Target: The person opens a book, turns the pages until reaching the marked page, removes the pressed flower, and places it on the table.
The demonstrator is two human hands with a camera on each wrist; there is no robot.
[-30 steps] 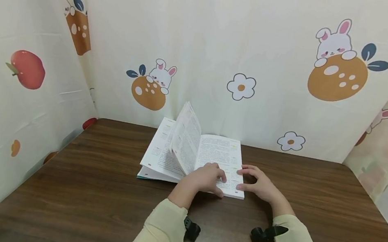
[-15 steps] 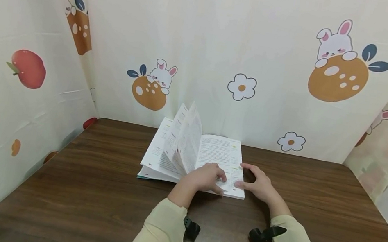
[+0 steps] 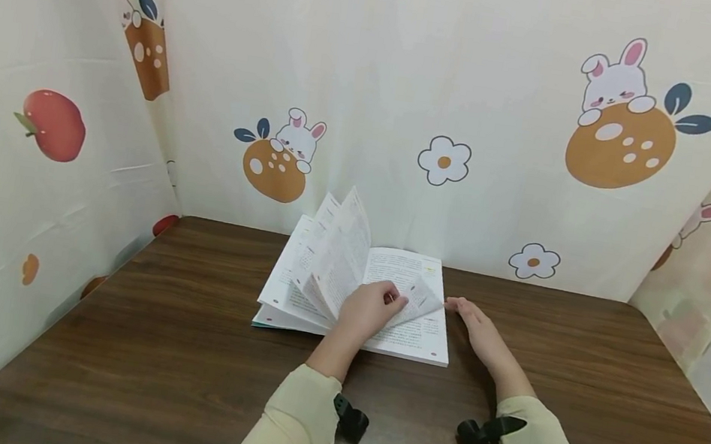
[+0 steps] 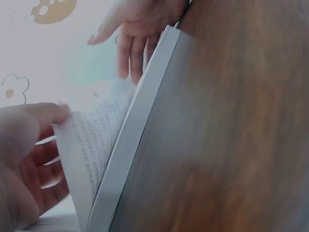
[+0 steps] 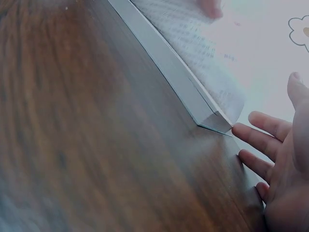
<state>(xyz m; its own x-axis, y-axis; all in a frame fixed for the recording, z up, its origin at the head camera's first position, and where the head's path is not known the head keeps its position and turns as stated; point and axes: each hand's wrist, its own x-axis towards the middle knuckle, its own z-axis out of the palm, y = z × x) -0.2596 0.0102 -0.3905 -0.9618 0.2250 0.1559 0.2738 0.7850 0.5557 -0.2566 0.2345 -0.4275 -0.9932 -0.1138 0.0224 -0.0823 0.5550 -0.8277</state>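
An open book lies on the table. My left hand is over its right side and pinches a page, whose lower part is lifted and curls leftward. In the left wrist view, the thumb of the left hand presses against that page's edge. Just off the book's right edge, my right hand has its fingers extended. The right wrist view has the right hand beside the book's corner, a fingertip close to it, holding nothing. Several loose pages stand up from the book's left half.
The brown wooden table extends around the book on both sides. Behind it hangs a white printed cloth with rabbits, fruit and flowers. A black wrist camera sits on the left wrist, another black camera on the right.
My left hand has risen from the lower right page, lifting that page with it. The right hand's fingers have straightened and left the page. The standing pages on the left have fanned apart.
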